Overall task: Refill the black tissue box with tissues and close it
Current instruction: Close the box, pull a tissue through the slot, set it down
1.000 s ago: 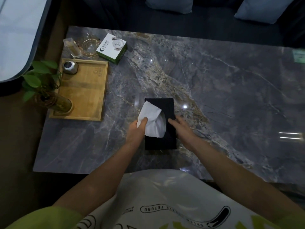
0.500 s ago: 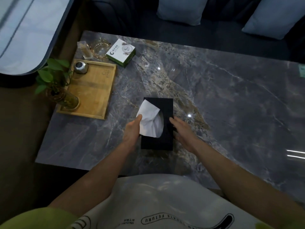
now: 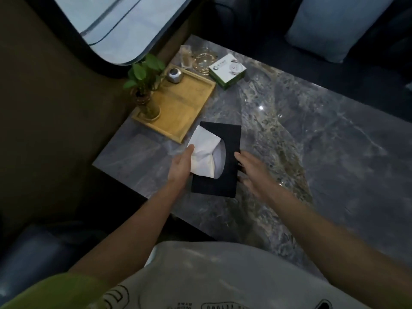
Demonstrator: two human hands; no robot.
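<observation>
The black tissue box lies flat on the grey marble table, lid on, near the table's left front corner. A white tissue sticks up out of its oval slot and leans left. My left hand presses against the box's left side, thumb touching the tissue. On the box's right side my right hand holds the edge with its fingers curled on it.
A wooden tray sits just beyond the box at the left, holding a potted plant and a small metal object. Behind it are a glass ashtray and a green-and-white carton. A sofa with cushions lies past the table.
The box has slid left toward the tray between both hands, and my view has swung left. The hands keep their grip on the box's two sides.
</observation>
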